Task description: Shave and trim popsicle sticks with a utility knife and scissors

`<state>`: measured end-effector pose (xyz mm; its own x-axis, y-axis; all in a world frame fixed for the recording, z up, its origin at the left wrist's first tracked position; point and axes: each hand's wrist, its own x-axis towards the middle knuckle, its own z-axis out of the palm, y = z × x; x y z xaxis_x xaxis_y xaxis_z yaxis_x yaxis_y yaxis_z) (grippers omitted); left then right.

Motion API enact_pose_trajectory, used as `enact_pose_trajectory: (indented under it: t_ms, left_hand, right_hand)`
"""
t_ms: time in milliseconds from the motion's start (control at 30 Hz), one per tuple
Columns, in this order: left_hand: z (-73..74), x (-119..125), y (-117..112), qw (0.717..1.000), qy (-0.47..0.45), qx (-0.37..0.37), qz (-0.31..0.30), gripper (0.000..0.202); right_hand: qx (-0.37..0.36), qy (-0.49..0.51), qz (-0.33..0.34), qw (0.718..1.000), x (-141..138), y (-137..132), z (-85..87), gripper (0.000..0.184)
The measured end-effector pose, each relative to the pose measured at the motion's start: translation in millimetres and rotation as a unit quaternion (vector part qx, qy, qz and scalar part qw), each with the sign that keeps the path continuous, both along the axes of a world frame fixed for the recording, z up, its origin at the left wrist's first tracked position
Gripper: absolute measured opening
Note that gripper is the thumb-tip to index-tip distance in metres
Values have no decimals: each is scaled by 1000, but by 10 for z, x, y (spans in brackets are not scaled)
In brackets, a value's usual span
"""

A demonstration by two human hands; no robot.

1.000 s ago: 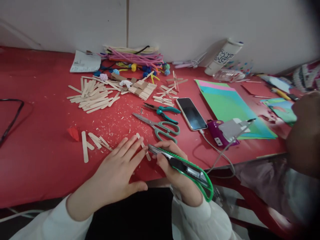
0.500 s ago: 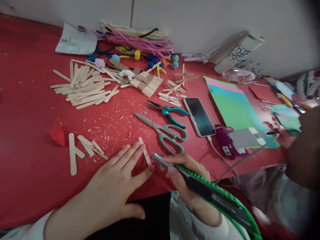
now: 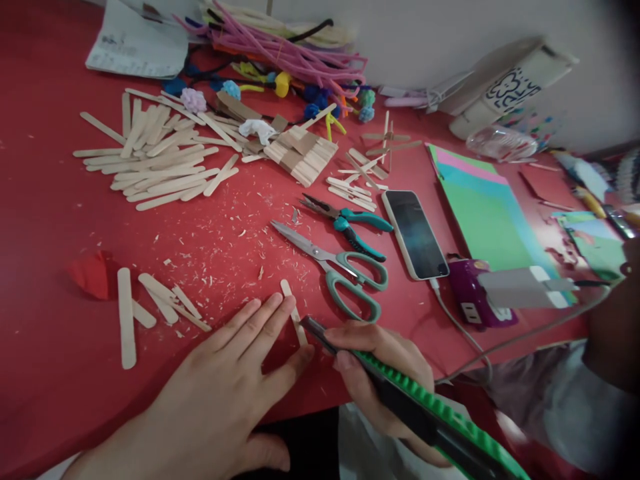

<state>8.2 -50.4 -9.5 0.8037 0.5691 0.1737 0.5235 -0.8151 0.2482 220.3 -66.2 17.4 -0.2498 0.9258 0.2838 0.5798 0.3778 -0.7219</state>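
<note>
My left hand lies on the red table with its fingers stretched out. Its index fingertip and thumb tip rest on or right beside a short wooden craft stick. My right hand is closed around a green and black utility knife. The knife's blade tip is at the stick's right edge; whether it touches cannot be made out. Just beyond lie grey-handled scissors and teal-handled pliers. Left of my left hand are a longer craft stick and several cut pieces.
Wood shavings litter the table. Farther back lie a pile of craft sticks, a joined stick panel and pipe cleaners. A phone with a cable, coloured paper and another person's sleeve are at the right.
The knife's blade tip has come down to the stick's edge and tilts differently. My left hand keeps its place on the stick. The view has shifted slightly.
</note>
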Motion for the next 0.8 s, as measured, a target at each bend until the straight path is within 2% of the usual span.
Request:
enact_pose_trajectory:
  t_ms: [100,167,233,300,367,433,567,667,733,800]
  left_hand:
    - [7,4,19,1000,-2,-21,-10,91]
    - [-27,13,4,1000,-6,-27,-14,90]
    - [-66,25,-21,1000,-21,-23,1,98]
    - [-76,37,-32,999,-23,-28,3,94]
    - [-43,42,-19,999,-6,-50,10,84]
    - [14,42,9,999,-4,-55,0,81]
    - [84,39,42,999,-8,-38,1,79]
    - [71,37,37,999,0,-45,2,79]
    - [45,35,32,999,-1,-43,-2,83]
    - [13,33,29,999,-6,-34,-7,86]
  right_hand:
    - [-16,-21,33,999,-3,30,34,27]
    - [-30,-28,31,999,-34,47,61,25]
    - [-46,-16,-9,999,-84,47,79,21]
    - [-82,15,-82,993,-133,25,73,17]
    - [-145,73,-156,974,-162,-13,34,11]
    - [-208,158,-193,946,-163,-50,-28,10]
    - [-260,300,-192,897,-130,-55,-140,11]
    - [-280,343,-201,874,-116,-11,-158,12]
    - [-281,346,-199,873,-111,7,-144,13]
    - [-263,321,-187,891,-106,2,-116,11]
